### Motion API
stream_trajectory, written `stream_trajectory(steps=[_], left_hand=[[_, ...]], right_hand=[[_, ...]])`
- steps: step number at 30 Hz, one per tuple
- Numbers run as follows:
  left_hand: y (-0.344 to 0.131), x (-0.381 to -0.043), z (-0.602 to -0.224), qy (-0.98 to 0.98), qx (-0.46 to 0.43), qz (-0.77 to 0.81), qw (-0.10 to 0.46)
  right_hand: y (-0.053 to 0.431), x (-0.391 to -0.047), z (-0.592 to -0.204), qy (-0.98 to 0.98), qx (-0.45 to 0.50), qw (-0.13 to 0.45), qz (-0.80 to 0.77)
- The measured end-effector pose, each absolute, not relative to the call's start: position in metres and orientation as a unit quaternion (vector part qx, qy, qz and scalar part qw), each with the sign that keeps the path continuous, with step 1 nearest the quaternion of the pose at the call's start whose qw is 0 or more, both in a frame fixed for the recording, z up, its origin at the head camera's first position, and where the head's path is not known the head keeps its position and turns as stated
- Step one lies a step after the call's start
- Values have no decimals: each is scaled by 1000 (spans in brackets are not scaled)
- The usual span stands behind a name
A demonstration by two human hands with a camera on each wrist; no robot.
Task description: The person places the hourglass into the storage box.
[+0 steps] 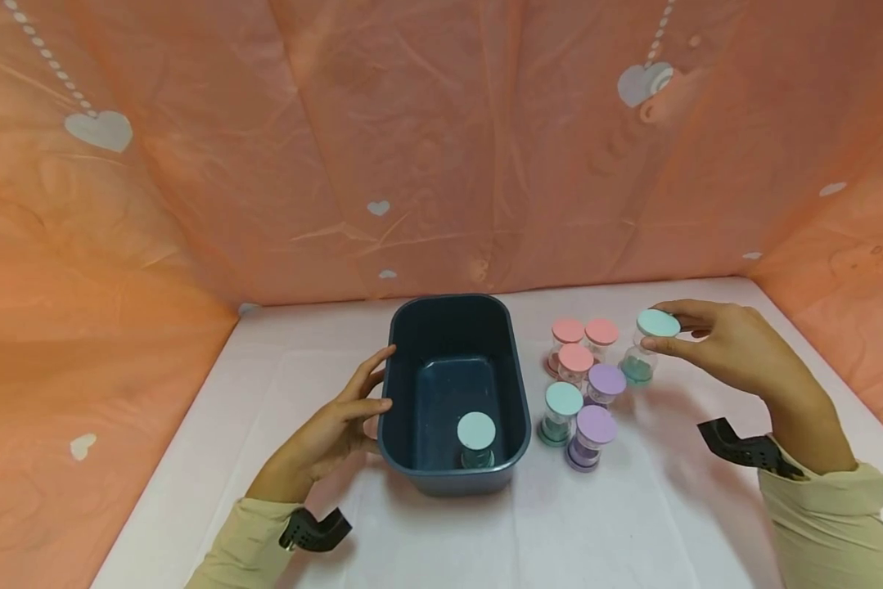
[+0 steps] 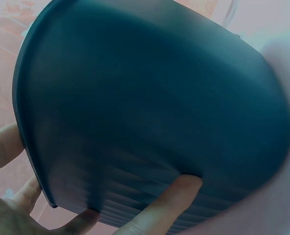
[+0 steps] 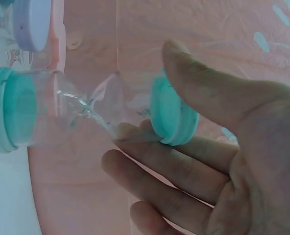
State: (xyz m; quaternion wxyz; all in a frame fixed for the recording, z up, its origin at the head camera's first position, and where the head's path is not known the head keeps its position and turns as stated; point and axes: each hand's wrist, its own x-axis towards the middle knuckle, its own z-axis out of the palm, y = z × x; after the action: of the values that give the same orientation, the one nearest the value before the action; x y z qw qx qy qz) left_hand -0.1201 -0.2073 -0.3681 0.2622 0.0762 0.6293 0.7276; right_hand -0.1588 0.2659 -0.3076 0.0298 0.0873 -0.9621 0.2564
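Note:
A teal-capped sand timer [image 1: 658,323] stands at the right, its top cap pinched between the thumb and fingers of my right hand [image 1: 739,348]. Its clear waist and teal sand chamber show in the right wrist view, where the timer [image 3: 91,110] lies across the frame. On the left, my left hand [image 1: 338,429] touches the side of a dark blue bin [image 1: 448,388] with spread fingers. The left wrist view has its fingertips against the outer wall of the bin [image 2: 135,103]. Inside the bin, near its front, one teal sand timer [image 1: 476,432] stands upright.
Between bin and right hand stand three pink timers [image 1: 575,358], two purple timers [image 1: 596,425] and another teal timer [image 1: 562,401], close together. A white cloth [image 1: 441,540] covers the table. Orange sheeting with hearts [image 1: 441,147] hangs behind and at both sides.

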Motion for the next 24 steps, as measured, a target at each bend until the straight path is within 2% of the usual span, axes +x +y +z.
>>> stream_trajectory(steps=[14,24], left_hand=[[-207,-121,-368,630,79,727,262],[-207,-121,-368,628,81,728,263]], right_hand=[[263,-152,-303,-951,79,105,279],[252,-145,-299,-943,90,120,296]])
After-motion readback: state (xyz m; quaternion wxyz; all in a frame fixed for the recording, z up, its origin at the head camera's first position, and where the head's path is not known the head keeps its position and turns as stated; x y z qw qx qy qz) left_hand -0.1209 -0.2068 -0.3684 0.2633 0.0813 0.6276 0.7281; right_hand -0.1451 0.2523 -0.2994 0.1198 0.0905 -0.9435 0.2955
